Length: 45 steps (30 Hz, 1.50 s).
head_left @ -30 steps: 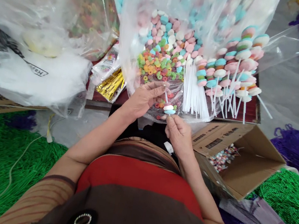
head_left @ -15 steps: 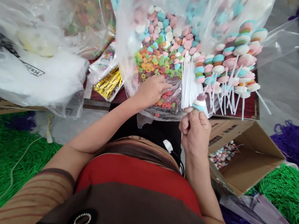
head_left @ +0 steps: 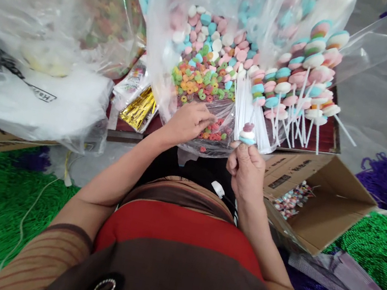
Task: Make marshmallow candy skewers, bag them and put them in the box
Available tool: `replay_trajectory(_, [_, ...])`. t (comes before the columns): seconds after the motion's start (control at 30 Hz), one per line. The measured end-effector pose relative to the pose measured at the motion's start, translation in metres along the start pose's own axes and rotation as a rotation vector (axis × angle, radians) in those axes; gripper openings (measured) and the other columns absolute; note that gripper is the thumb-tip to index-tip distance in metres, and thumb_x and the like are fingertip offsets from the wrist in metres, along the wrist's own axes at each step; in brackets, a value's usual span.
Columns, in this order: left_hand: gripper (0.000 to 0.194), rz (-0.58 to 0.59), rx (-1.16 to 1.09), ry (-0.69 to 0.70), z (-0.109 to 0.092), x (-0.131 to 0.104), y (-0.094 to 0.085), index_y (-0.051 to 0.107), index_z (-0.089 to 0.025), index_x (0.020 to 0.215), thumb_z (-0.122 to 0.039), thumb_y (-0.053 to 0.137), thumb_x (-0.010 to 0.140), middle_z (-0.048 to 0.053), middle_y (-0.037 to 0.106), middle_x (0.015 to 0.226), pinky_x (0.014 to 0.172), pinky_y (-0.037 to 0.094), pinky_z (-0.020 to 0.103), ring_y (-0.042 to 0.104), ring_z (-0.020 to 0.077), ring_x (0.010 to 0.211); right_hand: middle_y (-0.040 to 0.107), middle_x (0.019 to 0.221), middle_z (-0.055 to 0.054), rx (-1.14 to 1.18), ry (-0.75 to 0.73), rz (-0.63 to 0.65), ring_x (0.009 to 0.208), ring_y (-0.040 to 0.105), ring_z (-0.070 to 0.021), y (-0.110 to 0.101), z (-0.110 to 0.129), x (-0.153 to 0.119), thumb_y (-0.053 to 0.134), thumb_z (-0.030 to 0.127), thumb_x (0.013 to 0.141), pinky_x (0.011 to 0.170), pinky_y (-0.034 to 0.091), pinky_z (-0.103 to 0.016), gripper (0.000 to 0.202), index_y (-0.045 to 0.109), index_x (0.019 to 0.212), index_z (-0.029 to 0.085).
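My right hand [head_left: 248,167] is closed round the lower part of a short candy stack [head_left: 248,133], with blue and white pieces and a purplish one on top; its stick is hidden by the fingers. Over the small red gummy rings [head_left: 218,130], my left hand [head_left: 191,120] has its fingertips pressed together, and whatever they may hold is hidden. Mixed green, orange and yellow rings [head_left: 193,82] lie just beyond it, below pink, white and blue candies [head_left: 216,45] in an open plastic bag. White sticks [head_left: 243,106] lie between my hands.
Finished candy skewers [head_left: 309,80] are heaped at the table's right. Gold twist ties [head_left: 139,108] and a white plastic bag [head_left: 37,97] lie on the left. An open cardboard box [head_left: 336,205] holding small wrapped items stands below the table's right edge.
My right hand has shifted slightly left with the candy stack. My left hand has moved a little left and down, its fingertips drawn closer together.
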<state>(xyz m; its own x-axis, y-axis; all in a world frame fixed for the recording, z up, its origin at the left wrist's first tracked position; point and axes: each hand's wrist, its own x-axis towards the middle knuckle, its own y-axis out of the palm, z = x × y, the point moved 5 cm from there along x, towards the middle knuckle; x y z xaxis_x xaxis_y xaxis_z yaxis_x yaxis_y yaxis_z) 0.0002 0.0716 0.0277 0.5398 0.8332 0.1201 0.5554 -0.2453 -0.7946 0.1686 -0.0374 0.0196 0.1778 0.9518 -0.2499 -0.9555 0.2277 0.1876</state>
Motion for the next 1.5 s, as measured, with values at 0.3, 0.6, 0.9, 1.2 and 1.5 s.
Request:
replay_trajectory(0.3, [0.024, -0.216, 0.049, -0.142, 0.041, 0.032, -0.008, 0.077, -0.021, 0.1, -0.027, 0.054, 0.098, 0.011, 0.069, 0.099, 0.095, 0.046, 0.039, 0.062, 0.0291, 0.106, 0.043, 0.049, 0.01, 0.024, -0.012, 0.013, 0.041, 0.028, -0.0062, 0.002, -0.002, -0.001, 0.07, 0.063, 0.088, 0.044, 0.019, -0.024, 0.042, 0.066, 0.091, 0.021])
replay_trajectory(0.6, [0.025, -0.105, 0.172, -0.108, 0.026, 0.019, -0.019, 0.078, -0.018, 0.102, -0.031, 0.058, 0.097, 0.01, 0.07, 0.096, 0.089, 0.047, 0.038, 0.063, 0.0274, 0.098, 0.042, 0.049, 0.011, 0.031, 0.006, 0.013, 0.041, 0.028, -0.0061, -0.002, -0.006, 0.001, 0.07, 0.062, 0.089, 0.042, 0.018, -0.023, 0.041, 0.065, 0.09, 0.021])
replay_trajectory(0.9, [0.026, -0.098, 0.19, -0.147, 0.028, 0.107, -0.022, 0.078, -0.02, 0.097, -0.022, 0.052, 0.096, 0.014, 0.069, 0.107, 0.108, 0.039, 0.048, 0.055, 0.0344, 0.124, 0.044, 0.049, 0.01, 0.035, 0.027, 0.029, 0.042, 0.031, -0.0054, -0.001, -0.013, -0.001, 0.069, 0.061, 0.09, 0.043, 0.02, -0.022, 0.042, 0.069, 0.092, 0.02])
replay_trajectory(1.2, [0.028, 0.003, 0.36, -0.18, 0.025, 0.123, -0.008, 0.078, -0.015, 0.104, -0.017, 0.052, 0.093, 0.018, 0.066, 0.126, 0.113, 0.033, 0.056, 0.05, 0.0398, 0.132, 0.042, 0.049, 0.009, 0.059, 0.051, -0.014, 0.043, 0.031, -0.0057, -0.011, -0.018, 0.0, 0.07, 0.065, 0.087, 0.043, 0.02, -0.022, 0.046, 0.069, 0.089, 0.02])
replay_trajectory(1.5, [0.036, -0.155, 0.301, -0.134, 0.029, 0.104, -0.025, 0.077, -0.019, 0.107, -0.016, 0.045, 0.091, 0.012, 0.073, 0.102, 0.096, 0.047, 0.044, 0.063, 0.0293, 0.105, 0.043, 0.048, 0.009, 0.061, 0.068, 0.014, 0.042, 0.031, -0.0054, -0.007, -0.024, 0.005, 0.068, 0.066, 0.088, 0.043, 0.02, -0.021, 0.047, 0.068, 0.088, 0.019])
